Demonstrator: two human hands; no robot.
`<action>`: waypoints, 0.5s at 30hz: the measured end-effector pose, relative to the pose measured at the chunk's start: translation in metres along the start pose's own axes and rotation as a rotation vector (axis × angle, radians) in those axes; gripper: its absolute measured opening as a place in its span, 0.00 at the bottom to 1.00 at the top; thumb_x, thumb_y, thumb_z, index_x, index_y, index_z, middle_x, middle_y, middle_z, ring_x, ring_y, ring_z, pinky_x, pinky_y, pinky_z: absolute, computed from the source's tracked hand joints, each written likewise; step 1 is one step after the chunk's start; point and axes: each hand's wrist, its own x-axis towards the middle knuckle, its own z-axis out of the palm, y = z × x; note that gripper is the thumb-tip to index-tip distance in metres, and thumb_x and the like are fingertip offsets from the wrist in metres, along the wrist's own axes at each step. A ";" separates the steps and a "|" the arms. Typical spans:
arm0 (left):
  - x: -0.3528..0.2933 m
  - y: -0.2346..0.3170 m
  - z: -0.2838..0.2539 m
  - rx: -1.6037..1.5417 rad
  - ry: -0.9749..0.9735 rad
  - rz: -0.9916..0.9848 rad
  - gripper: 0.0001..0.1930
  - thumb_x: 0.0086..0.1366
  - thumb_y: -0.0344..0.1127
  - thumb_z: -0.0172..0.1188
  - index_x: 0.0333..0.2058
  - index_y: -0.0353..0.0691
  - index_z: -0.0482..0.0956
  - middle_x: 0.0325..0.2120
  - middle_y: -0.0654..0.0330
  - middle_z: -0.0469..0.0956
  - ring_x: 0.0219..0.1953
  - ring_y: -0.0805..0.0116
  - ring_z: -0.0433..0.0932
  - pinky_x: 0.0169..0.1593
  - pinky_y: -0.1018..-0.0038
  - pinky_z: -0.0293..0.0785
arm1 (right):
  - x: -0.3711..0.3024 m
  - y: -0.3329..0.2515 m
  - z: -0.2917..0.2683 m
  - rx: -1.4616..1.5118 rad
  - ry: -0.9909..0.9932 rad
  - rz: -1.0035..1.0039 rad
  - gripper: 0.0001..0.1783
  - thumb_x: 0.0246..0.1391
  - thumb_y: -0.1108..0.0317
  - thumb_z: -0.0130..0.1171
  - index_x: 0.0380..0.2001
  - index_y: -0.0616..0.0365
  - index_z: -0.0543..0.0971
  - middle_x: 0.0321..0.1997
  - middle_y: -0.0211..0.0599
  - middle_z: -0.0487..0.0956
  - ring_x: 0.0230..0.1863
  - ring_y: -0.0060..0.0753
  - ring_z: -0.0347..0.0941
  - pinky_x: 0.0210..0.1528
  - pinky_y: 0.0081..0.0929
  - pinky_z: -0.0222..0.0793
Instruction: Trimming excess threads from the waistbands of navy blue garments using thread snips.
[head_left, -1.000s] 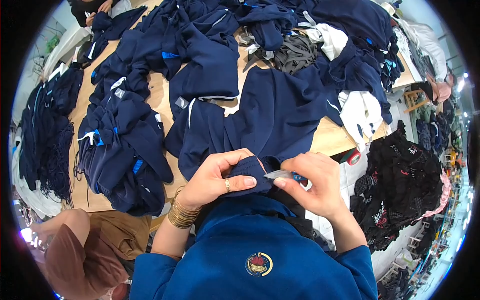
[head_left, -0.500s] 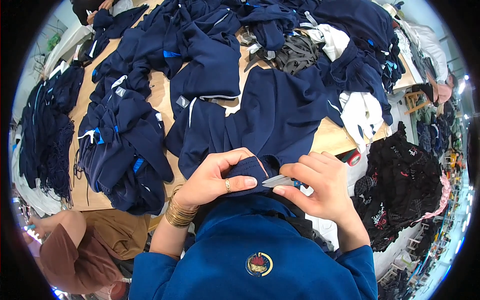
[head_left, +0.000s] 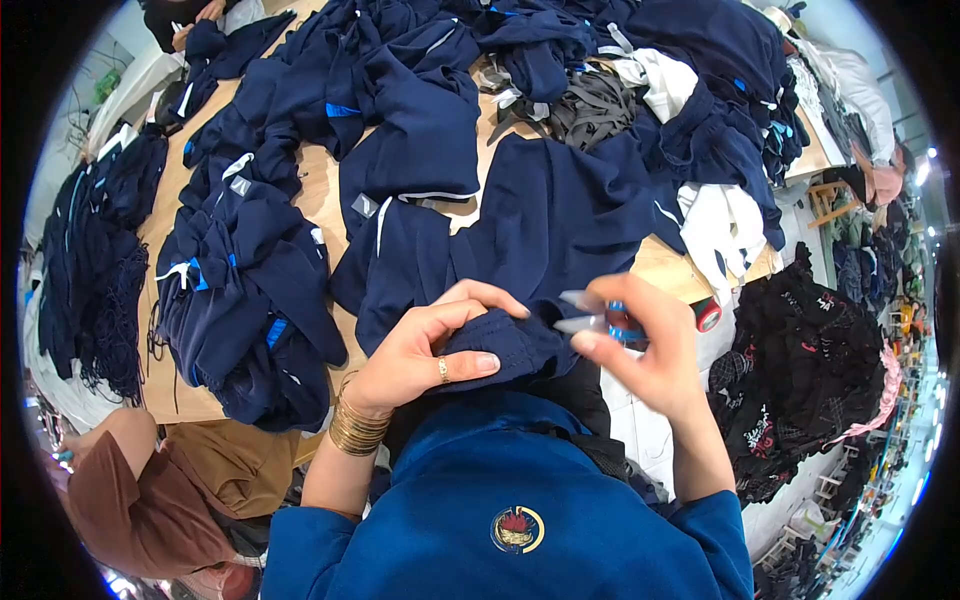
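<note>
A pair of navy trousers [head_left: 560, 215] stretches over the near edge of the table, and one gathered leg end [head_left: 505, 345] comes toward my body. My left hand [head_left: 425, 345] is closed on this gathered, stitched end, thumb on top and fingers behind it. Just to the right, my right hand [head_left: 650, 345] holds small thread snips [head_left: 590, 325] with some blue on them. Their two blades stand apart and point left at the cloth, with a small gap between. The right fingers are slightly smeared by motion.
More navy garments [head_left: 240, 280] cover much of the wooden table [head_left: 320, 190]. Grey strips [head_left: 595, 105] lie bundled at the back, and a white cloth [head_left: 720, 225] hangs at the right edge. A black garment pile [head_left: 800, 360] stands at right. Another person's brown sleeve [head_left: 120, 500] shows lower left.
My right hand has drawn the snips off the cloth, up and to the right, and their blades have spread. My left hand has shifted slightly left, turning the gathered end more into view.
</note>
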 end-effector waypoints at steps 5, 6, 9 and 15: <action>-0.003 -0.002 -0.005 0.053 0.007 -0.016 0.12 0.52 0.34 0.63 0.34 0.32 0.77 0.41 0.60 0.68 0.47 0.70 0.65 0.52 0.74 0.61 | 0.009 0.033 0.025 0.338 -0.095 -0.062 0.27 0.39 0.59 0.63 0.44 0.60 0.74 0.41 0.31 0.71 0.28 0.20 0.63 0.33 0.18 0.60; -0.002 -0.001 -0.006 0.052 -0.017 -0.024 0.12 0.52 0.34 0.63 0.34 0.33 0.77 0.41 0.61 0.67 0.47 0.70 0.65 0.51 0.74 0.61 | 0.014 0.033 0.026 0.508 -0.190 0.022 0.29 0.39 0.58 0.64 0.45 0.60 0.74 0.43 0.31 0.72 0.28 0.19 0.63 0.33 0.18 0.59; 0.001 0.003 -0.004 0.147 -0.062 0.001 0.12 0.52 0.34 0.64 0.34 0.34 0.77 0.39 0.61 0.69 0.44 0.71 0.67 0.48 0.75 0.63 | 0.020 0.041 0.034 0.758 -0.468 0.131 0.27 0.35 0.60 0.67 0.42 0.61 0.76 0.41 0.32 0.75 0.32 0.18 0.68 0.32 0.16 0.60; -0.006 0.009 -0.024 0.382 -0.026 -0.227 0.14 0.53 0.38 0.64 0.31 0.32 0.76 0.23 0.62 0.74 0.27 0.77 0.71 0.34 0.80 0.68 | 0.015 0.041 -0.010 1.028 0.247 0.152 0.12 0.34 0.76 0.63 0.27 0.62 0.75 0.32 0.35 0.74 0.32 0.26 0.70 0.41 0.20 0.64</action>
